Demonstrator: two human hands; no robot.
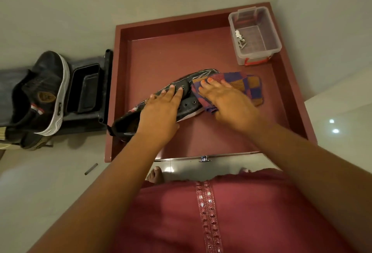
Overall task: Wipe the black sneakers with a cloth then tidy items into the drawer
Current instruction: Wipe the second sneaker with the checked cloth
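A black sneaker (189, 93) lies on its side inside the open red drawer (281, 83), heel toward the drawer's left wall. My left hand (161, 111) presses flat on its middle, fingers spread over the eyelets. My right hand (227, 99) holds a checked purple, orange and red cloth (247, 85) against the sneaker's toe end. A second black sneaker (46, 87) with a white sole rests outside the drawer at the far left, on dark trays.
A clear plastic box (269, 37) holding small metal pieces stands in the drawer's back right corner. Black trays (86, 89) sit left of the drawer. A small dark stick (91, 169) lies on the white surface. My bare feet (155, 174) show below the drawer's handle (204, 158).
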